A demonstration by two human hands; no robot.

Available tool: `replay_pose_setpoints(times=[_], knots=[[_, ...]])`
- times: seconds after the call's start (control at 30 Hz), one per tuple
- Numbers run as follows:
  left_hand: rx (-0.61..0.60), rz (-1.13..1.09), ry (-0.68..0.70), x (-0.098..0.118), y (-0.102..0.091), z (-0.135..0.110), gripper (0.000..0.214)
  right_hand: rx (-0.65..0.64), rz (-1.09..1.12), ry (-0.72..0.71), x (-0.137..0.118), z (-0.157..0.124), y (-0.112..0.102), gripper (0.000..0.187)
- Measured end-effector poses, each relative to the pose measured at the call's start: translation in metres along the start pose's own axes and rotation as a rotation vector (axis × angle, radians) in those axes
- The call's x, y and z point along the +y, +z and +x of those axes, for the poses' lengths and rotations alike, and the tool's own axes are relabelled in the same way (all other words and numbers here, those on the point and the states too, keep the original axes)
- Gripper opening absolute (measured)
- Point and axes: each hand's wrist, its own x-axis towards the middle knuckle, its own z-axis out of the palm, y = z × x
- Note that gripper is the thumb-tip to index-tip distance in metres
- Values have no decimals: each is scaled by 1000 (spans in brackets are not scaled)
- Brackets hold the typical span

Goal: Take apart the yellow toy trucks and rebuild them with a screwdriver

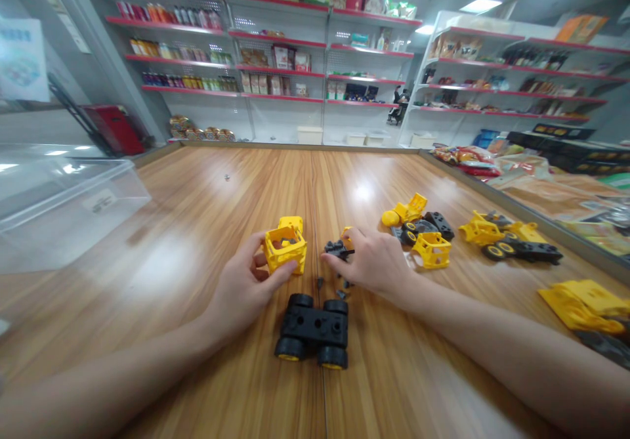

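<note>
My left hand [249, 285] is closed round a hollow yellow toy cab [285, 245], held just above the wooden table [197, 229]. My right hand [373, 260] pinches a small dark grey plastic part [337, 249] beside the cab, with a bit of yellow showing behind its fingers. A few tiny dark pieces [339, 290] lie on the table under that hand. In front of both hands sits a black toy chassis [314, 329] with four black wheels and yellow hubs.
More yellow and black toy truck parts [418, 229] lie to the right, with another group [506, 239] further right and a yellow piece [581, 304] near the edge. A clear plastic bin [59, 196] stands at the left. Store shelves [275, 52] line the back.
</note>
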Motion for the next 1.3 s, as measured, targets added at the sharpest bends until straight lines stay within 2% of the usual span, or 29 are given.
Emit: replay_pose_setpoints(times=[0.2, 0.47, 0.83, 1.0, 1.2, 1.3], knots=[[-8, -25, -48, 0, -3, 2, 53, -74, -42, -16, -2, 0, 3, 60], [-37, -81, -55, 1, -2, 1, 55, -86, -6, -75, -2, -1, 3, 43], [-23, -26, -41, 0, -4, 2, 47, -85, 88, -107, -5, -2, 3, 28], [16, -19, 13, -2, -4, 3, 46, -72, 164, -202, -3, -2, 3, 27], [10, -30, -3, -3, -5, 4, 41, -56, 208, -277, -2, -3, 4, 33], [46, -52, 24, 0, -4, 4, 47, -38, 206, -297, -2, -3, 6, 35]])
